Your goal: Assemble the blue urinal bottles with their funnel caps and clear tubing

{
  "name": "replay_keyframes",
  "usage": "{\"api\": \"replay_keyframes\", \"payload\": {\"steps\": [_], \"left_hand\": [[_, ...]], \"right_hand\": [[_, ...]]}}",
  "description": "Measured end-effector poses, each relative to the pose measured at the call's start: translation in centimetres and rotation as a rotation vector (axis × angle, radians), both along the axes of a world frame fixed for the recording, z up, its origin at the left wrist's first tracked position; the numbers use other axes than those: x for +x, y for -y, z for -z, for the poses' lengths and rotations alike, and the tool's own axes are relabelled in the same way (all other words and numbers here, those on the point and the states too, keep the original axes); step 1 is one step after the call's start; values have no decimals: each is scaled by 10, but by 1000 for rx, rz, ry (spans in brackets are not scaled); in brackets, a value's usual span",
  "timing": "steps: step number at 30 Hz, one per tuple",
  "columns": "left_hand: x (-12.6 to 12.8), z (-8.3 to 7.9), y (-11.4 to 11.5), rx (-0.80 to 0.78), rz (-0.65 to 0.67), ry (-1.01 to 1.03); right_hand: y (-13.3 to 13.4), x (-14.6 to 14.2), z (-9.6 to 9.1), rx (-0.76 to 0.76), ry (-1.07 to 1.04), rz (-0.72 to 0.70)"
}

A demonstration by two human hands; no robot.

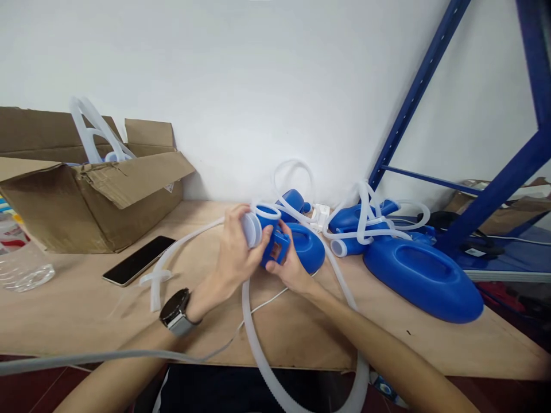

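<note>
Both hands hold a blue plastic spout (268, 221) above the middle of the table. It has a white rim round its open mouth, a round white cap (252, 229) at its side and a square handle. My left hand (235, 244) is closed about the cap side of the spout. On the other side, my right hand (293, 267) grips the handle with thumb and fingers. A translucent hose (249, 310) hangs below and loops over the table's front edge; its upper end is hidden. Just behind my right hand lies a blue oval bottle (309, 249).
At the left stands an open cardboard box (81, 212) with white tubing in it. Near it lie a phone (138, 261) and a clear plastic bottle (26, 269). A large blue bottle (424, 278) and coiled hoses (365, 218) occupy the right, beside a blue metal rack (413, 97).
</note>
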State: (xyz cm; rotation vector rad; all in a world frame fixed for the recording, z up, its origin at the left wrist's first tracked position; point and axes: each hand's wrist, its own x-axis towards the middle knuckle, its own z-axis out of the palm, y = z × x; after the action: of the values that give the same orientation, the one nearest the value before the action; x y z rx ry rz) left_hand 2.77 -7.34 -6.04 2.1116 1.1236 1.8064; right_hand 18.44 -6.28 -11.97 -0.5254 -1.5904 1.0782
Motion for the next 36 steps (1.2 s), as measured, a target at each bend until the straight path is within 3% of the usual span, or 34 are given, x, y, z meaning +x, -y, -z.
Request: {"api": "replay_keyframes", "payload": {"steps": [3, 7, 13, 17, 22, 25, 32, 36], "left_hand": [[6, 8, -3, -54, 126, -6], [-8, 3, -20, -173, 219, 60], [-35, -17, -30, -284, 494, -269], [-33, -15, -25, -187, 537, -421], [-17, -5, -20, -22, 520, -368], [-13, -7, -14, 52, 512, -378], [-25, -30, 0, -13, 628, -593], [-25, -26, 0, 4, 636, -546]], "right_hand": [[0, 9, -3, -66, -22, 82], [-1, 28, -16, -129, 37, -55], [-1, 35, -21, -190, 74, -157], [-1, 33, -17, -224, 92, -143], [-1, 29, -9, -271, -67, -37], [-2, 30, -11, -290, -79, 1], [4, 35, -15, -290, 100, -83], [-1, 36, -15, -291, 147, -148]]}}
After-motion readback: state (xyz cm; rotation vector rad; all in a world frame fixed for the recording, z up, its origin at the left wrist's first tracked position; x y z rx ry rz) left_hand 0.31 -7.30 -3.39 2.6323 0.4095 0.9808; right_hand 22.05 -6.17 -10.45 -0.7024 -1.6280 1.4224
